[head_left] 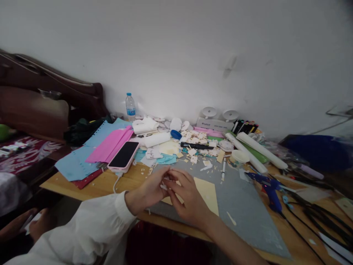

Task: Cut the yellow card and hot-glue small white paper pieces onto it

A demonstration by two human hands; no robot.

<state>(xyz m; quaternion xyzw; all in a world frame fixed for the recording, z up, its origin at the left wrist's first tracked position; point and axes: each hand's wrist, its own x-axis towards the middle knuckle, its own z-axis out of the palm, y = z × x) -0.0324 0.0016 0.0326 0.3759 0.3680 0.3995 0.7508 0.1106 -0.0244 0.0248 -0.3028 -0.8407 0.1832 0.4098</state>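
Note:
My left hand (151,189), in a white sleeve, and my right hand (186,195) meet over the front of a grey cutting mat (237,206). Their fingers are curled together at the tips. A small pale bit shows between them, too little to name, and the fingers hide most of it. Beneath my hands lies a sheet of cream paper (208,195), partly covered by my right hand. A thin pale sliver (231,218) rests on the mat to the right.
A blue glue gun (268,187) with black cables lies right. Small cut pieces (194,138), a black pen (197,145) and white rolls (261,150) crowd the back. A pink-cased phone (124,156) and coloured paper (110,143) sit left. Another person's hand (40,224) appears lower left.

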